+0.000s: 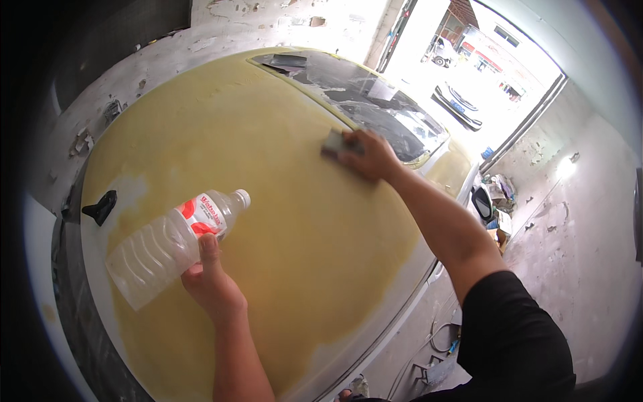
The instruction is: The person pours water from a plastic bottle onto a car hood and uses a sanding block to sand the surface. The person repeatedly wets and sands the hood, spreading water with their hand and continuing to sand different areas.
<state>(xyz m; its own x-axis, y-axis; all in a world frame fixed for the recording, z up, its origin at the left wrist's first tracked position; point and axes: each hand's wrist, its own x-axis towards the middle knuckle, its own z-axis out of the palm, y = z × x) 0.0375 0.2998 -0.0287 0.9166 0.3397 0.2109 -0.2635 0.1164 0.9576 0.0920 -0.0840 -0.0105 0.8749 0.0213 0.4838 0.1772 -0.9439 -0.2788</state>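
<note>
Before me spreads a car roof (261, 151), its middle coated yellowish and its edges whitish. My left hand (213, 281) holds a clear plastic Wahaha bottle (155, 251) with a white cap, tilted above the roof. The bottle looks mostly empty, though its exact contents cannot be made out. At the roof's edge by the windshield (361, 90), my right hand (369, 156) grips a grey block (335, 142), perhaps a sanding block. That hand is blurred, and the block lies against the roof surface.
A black shark-fin antenna (103, 207) stands at the left end of the roof. Along the right side are a wing mirror (482, 202), clutter near the wall, a hose (442, 336) and a small metal stand (434, 371) on the floor. A car bumper (457, 105) lies beyond the doorway.
</note>
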